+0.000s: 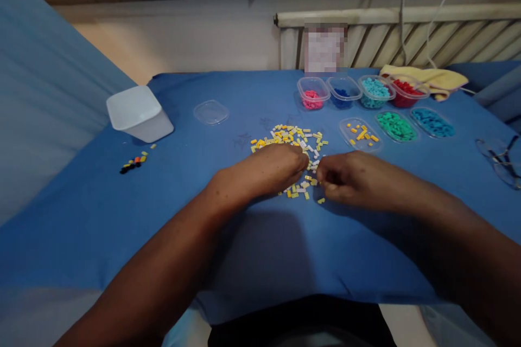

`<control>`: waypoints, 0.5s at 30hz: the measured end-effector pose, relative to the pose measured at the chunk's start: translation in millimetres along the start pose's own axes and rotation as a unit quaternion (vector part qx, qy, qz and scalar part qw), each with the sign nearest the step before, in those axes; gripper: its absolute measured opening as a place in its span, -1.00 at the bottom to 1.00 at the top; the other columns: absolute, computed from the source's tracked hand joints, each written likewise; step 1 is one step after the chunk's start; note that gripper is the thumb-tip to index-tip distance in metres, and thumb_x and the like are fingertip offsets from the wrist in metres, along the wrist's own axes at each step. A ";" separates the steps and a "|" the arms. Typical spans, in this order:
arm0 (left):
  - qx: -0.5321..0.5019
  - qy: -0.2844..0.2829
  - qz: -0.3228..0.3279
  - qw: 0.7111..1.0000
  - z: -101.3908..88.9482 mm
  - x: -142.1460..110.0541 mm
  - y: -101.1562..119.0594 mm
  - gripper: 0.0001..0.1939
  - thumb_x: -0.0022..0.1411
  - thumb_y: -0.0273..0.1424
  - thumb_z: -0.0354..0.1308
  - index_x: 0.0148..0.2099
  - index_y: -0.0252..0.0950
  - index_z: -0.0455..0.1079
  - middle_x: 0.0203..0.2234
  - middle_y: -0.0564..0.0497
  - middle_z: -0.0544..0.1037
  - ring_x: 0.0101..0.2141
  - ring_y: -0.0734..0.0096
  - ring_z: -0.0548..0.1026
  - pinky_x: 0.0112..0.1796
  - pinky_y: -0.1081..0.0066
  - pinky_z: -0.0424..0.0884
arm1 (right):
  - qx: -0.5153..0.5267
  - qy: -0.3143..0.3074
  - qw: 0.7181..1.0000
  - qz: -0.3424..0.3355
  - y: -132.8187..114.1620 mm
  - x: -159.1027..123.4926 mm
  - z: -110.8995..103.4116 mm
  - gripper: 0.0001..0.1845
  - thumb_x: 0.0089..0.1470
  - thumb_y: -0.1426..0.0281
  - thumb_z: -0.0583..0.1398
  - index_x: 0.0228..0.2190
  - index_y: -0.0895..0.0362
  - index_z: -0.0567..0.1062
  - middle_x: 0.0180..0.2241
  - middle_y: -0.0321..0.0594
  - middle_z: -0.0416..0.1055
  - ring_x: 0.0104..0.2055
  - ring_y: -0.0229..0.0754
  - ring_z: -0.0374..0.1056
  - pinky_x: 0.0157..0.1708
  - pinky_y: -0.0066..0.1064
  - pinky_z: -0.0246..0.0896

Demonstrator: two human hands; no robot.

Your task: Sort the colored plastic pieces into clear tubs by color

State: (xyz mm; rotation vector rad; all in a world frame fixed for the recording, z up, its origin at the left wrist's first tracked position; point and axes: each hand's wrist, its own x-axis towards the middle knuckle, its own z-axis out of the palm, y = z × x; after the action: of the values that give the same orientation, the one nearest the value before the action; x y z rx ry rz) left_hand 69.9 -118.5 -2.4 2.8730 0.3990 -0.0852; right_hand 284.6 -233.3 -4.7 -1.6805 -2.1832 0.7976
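Observation:
A loose pile of small yellow and white bricks (291, 138) lies on the blue cloth (244, 227) in the middle of the table. My left hand (272, 168) rests on the near edge of the pile, fingers curled together over some bricks. My right hand (345, 179) sits just to the right, fingers pinched inward near a few scattered pieces (303, 190). What either hand holds is hidden by the fingers.
Clear tubs hold pink (312, 98), dark blue (342, 92), teal (375, 92) and red (405, 91) bricks; lids hold yellow (360, 134), green (396, 126) and blue (432, 122) ones. A white tub (138, 114), spare lid (210, 112), small brick row (133, 162) and glasses (500, 160) lie about.

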 end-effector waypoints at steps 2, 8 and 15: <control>-0.030 0.022 0.014 0.999 1.7 -1.4 -5.9 -0.72 0.56 -0.45 -0.01 -0.15 -0.32 0.51 -0.22 -0.10 0.60 -0.27 0.30 0.51 -0.19 0.31 0.37 | 0.008 0.070 0.997 0.021 20.2 -1.7 -13.9 -0.88 0.17 0.37 0.23 -0.28 0.04 0.59 -0.44 -0.34 0.57 -0.45 -0.21 0.39 -0.39 -0.37 0.14; -0.114 0.084 0.049 0.989 5.9 -0.2 -14.0 -0.76 0.60 -0.39 0.03 -0.05 -0.31 0.52 -0.15 -0.08 0.61 -0.17 0.31 0.53 -0.08 0.33 0.40 | -0.119 0.214 0.958 0.148 93.8 -0.6 -43.5 -0.82 0.14 0.27 0.29 -0.25 0.04 0.67 -0.36 -0.21 0.65 -0.39 -0.09 0.48 -0.36 -0.30 0.23; -0.170 0.108 0.052 0.978 0.9 25.8 -4.6 -0.82 0.52 -0.44 0.11 -0.08 -0.30 0.56 -0.17 -0.04 0.65 -0.18 0.35 0.55 -0.10 0.36 0.39 | -0.116 0.321 0.927 0.155 120.3 -7.5 -51.3 -0.72 0.24 0.23 0.25 -0.18 0.04 0.75 -0.27 -0.13 0.70 -0.28 0.01 0.56 -0.24 -0.20 0.34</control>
State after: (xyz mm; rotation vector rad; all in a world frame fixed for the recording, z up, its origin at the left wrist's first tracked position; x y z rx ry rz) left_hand 93.4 -107.7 -6.7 2.5637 0.2700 0.2884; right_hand 410.0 -206.2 -31.2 -2.0580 -1.6197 0.0076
